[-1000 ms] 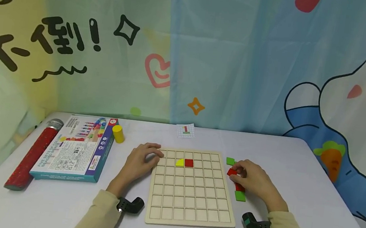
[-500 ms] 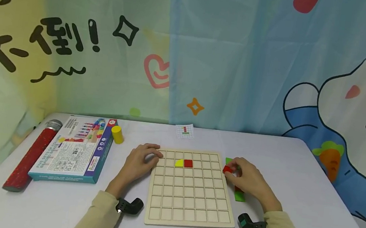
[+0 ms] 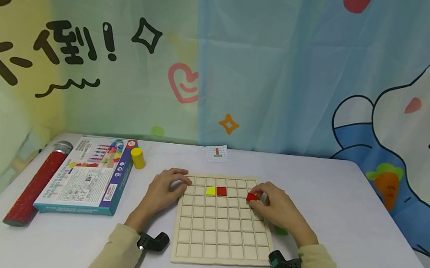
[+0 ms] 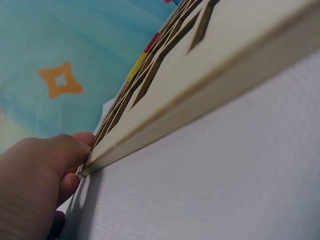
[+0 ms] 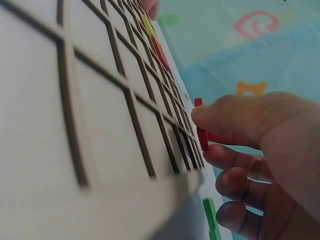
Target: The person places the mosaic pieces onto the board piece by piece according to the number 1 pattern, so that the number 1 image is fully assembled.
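A wooden grid board (image 3: pixel 203 236) lies flat on the table, with a yellow tile (image 3: pixel 210 190) and a red tile (image 3: pixel 221 191) side by side in its second row. My left hand (image 3: pixel 164 190) holds the board at its far left corner, fingers bent over the edge; the left wrist view shows this grip from low down. Between thumb and fingers, my right hand (image 3: pixel 280 207) pinches another red tile (image 5: pixel 201 125). That tile is above the board's right side, standing on edge in the right wrist view. A green tile (image 3: pixel 280 231) lies beside the board, partly hidden by the right hand.
Behind the board lies a small pattern card (image 3: pixel 216 153) printed with a grid. On the left are a boxed set (image 3: pixel 84 176), a yellow cylinder (image 3: pixel 138 158) and a red tube with a silver end (image 3: pixel 39 185). A printed curtain hangs behind the table.
My right hand has picked up the red tile from beside the board and carried it left, over the board's right side. The left hand stays at the corner.
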`<state>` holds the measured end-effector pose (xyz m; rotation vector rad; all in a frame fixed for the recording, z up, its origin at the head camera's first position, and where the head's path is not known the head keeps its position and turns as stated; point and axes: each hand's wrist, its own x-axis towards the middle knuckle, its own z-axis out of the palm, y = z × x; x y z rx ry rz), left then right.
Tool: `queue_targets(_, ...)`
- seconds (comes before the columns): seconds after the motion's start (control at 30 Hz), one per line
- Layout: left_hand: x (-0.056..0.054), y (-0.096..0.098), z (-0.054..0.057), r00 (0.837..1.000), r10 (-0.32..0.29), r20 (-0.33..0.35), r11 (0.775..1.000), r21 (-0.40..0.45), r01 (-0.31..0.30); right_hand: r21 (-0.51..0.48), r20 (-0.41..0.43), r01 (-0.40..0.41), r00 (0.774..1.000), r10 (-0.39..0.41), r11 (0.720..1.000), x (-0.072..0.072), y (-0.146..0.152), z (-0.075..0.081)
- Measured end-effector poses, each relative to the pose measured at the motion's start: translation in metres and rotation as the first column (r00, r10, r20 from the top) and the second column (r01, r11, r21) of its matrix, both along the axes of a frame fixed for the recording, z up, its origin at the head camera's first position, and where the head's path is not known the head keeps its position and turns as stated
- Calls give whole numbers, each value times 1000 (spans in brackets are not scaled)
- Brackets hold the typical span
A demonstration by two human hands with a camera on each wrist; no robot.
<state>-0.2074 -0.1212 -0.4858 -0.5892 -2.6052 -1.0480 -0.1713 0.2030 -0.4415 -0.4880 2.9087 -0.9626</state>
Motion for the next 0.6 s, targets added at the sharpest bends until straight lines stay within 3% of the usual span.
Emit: queue_targets(0.6, 1, 0, -1, 1000, 11, -8, 1000, -5, -11, 15, -17, -87, 996, 88, 996, 2, -34, 0)
